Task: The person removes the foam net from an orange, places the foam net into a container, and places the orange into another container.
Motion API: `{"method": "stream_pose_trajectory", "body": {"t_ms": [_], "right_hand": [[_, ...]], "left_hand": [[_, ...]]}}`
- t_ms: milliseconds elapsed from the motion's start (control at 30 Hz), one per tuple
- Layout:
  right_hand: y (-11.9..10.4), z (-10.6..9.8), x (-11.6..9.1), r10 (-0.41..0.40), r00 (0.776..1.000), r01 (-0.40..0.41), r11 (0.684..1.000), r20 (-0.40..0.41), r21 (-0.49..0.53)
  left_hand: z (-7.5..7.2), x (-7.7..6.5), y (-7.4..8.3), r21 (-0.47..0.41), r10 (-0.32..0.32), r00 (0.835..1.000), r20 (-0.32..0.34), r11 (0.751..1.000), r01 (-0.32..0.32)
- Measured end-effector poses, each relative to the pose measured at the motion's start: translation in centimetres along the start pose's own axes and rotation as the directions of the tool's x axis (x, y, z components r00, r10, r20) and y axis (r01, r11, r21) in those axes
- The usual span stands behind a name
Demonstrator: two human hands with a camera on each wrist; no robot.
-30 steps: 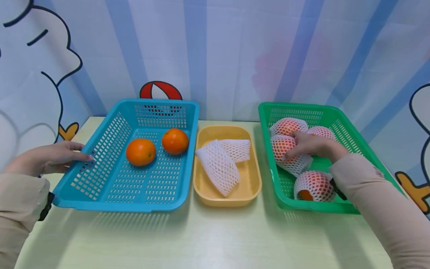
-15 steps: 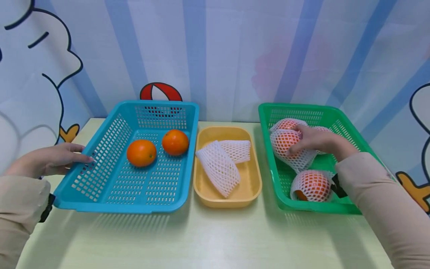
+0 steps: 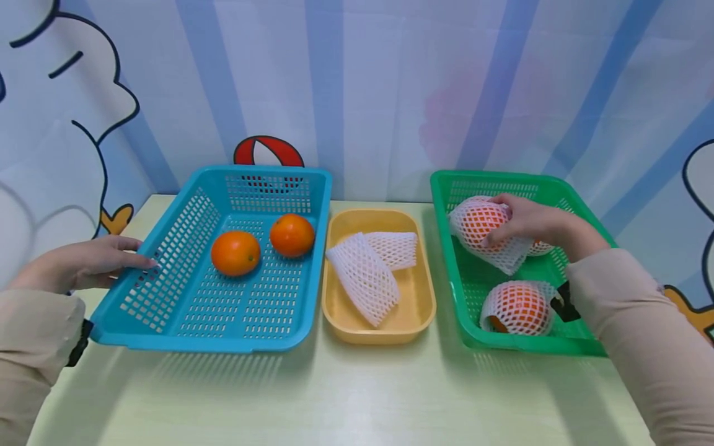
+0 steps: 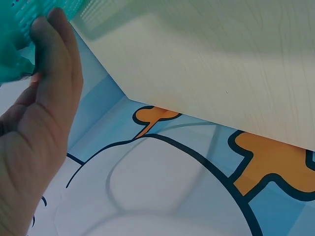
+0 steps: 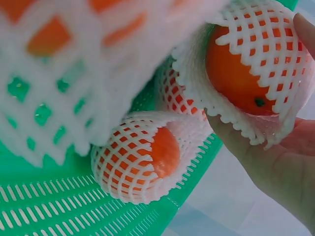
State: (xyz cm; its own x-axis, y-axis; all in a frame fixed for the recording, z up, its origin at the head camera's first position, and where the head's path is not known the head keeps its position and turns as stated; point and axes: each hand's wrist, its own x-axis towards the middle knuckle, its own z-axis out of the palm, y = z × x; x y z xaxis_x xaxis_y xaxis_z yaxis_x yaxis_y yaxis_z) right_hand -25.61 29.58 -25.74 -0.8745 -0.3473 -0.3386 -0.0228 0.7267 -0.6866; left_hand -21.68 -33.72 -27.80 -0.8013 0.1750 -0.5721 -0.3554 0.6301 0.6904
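Observation:
In the head view my right hand (image 3: pixel 530 220) holds an orange (image 3: pixel 481 224) in a white foam net, thumb on one side and fingers on the other, raised inside the green basket (image 3: pixel 446 285). The right wrist view shows that orange (image 5: pixel 234 73) partly bare at the net's open end. Another netted orange (image 3: pixel 521 308) sits near the basket's front; others are partly hidden behind the hand. My left hand (image 3: pixel 83 263) grips the left rim of the blue basket (image 3: pixel 167 342), where two bare oranges, one left (image 3: pixel 235 253) and one right (image 3: pixel 292 235), lie.
Between the baskets stands a yellow tray (image 3: pixel 334 316) holding two empty foam nets (image 3: pixel 365 279). All three containers rest on a pale wooden table (image 3: pixel 357 396). A striped, cartoon-printed backdrop (image 3: pixel 379 99) rises right behind them.
My right hand has taken hold of the netted orange and moved it up and slightly back, and it now covers the one behind. The left hand stays on the blue basket's rim.

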Motion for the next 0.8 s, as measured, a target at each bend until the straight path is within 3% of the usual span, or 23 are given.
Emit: {"method": "stream_pose_trajectory", "body": {"t_ms": [800], "right_hand": [[-1.2,-1.7,-1.7,-0.028,0.998,0.025,0.999,-0.063,-0.038]], "left_hand": [[-0.4,0.3,0.0,-0.006,-0.042,0.999,0.012,0.999,0.042]]}}
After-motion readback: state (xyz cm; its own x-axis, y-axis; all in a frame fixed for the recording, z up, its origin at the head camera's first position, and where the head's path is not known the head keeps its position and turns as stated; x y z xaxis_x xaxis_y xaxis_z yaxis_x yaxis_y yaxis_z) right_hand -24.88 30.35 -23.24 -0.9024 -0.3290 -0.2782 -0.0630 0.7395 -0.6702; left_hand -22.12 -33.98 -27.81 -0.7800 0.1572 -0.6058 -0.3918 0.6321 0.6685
